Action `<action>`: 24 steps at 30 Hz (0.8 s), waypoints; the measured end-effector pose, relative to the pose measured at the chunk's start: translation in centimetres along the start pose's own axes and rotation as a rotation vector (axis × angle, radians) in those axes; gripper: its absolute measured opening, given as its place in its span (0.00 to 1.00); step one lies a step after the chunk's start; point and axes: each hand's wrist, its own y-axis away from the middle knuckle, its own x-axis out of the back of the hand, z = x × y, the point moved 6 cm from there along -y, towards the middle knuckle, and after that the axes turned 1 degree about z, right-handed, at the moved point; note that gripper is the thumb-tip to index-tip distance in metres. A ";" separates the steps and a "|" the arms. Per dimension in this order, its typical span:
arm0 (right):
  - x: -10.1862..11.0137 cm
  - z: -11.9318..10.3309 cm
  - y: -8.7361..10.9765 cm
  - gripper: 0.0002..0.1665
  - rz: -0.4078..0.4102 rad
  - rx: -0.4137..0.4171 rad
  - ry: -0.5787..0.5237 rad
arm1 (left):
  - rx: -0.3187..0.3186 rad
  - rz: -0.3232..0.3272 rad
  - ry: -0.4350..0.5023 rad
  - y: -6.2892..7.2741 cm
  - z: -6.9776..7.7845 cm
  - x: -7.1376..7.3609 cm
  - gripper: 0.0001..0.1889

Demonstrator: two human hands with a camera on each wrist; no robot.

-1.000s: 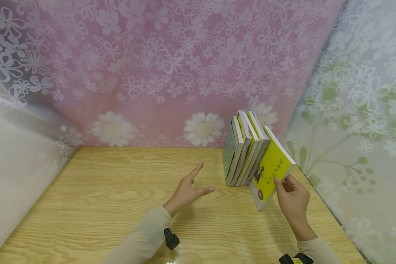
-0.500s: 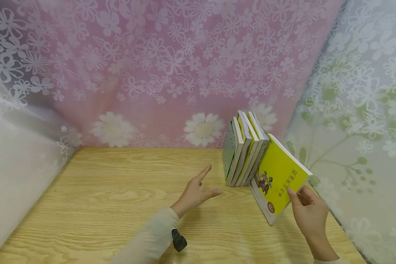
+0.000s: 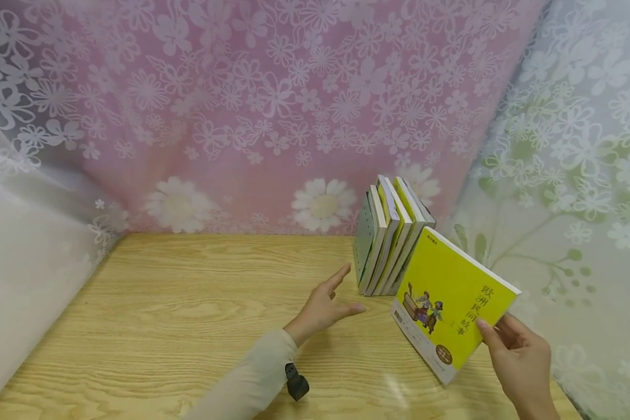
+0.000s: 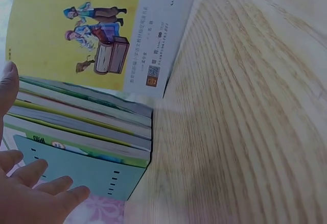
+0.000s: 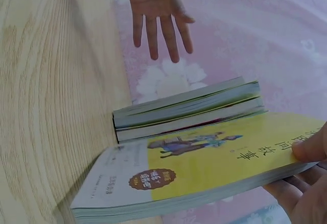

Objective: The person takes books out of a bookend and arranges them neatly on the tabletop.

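My right hand (image 3: 525,356) pinches a yellow book (image 3: 451,291) by its right edge, thumb on the front cover and fingers behind. The book is tilted, its cover with two cartoon figures facing me. Behind its left edge stands a row of upright books (image 3: 391,251), with a green book end (image 3: 364,242) on the left side. My left hand (image 3: 322,306) hovers left of the row, fingers and thumb spread, holding nothing. In the right wrist view the left hand (image 5: 158,17) shows straight, apart fingers. The left wrist view has the green book end (image 4: 82,165) beside its fingertips.
The wooden table (image 3: 189,315) stretches out to the left and in front. A pink flowered curtain (image 3: 273,116) hangs at the back, and a pale flowered curtain (image 3: 572,175) runs along the right side.
My right hand has drawn the yellow book to the right and toward me, away from the row, turning its cover more into view. My left hand has moved slightly right.
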 end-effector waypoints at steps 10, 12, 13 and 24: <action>-1.8 -1.5 1.0 0.21 -0.253 0.082 -0.143 | -0.010 -0.064 0.083 -0.5 -0.8 -1.0 0.44; -2.5 -2.0 1.1 0.20 -0.309 0.109 -0.211 | -0.005 -0.080 0.110 -0.4 -0.9 -0.9 0.43; -2.8 -2.2 1.2 0.20 -0.333 0.117 -0.243 | 0.002 -0.085 0.126 -0.4 -0.9 -0.8 0.43; -6.0 -3.7 1.8 0.18 -0.508 0.177 -0.430 | 0.088 -0.119 0.248 0.4 -2.3 0.5 0.30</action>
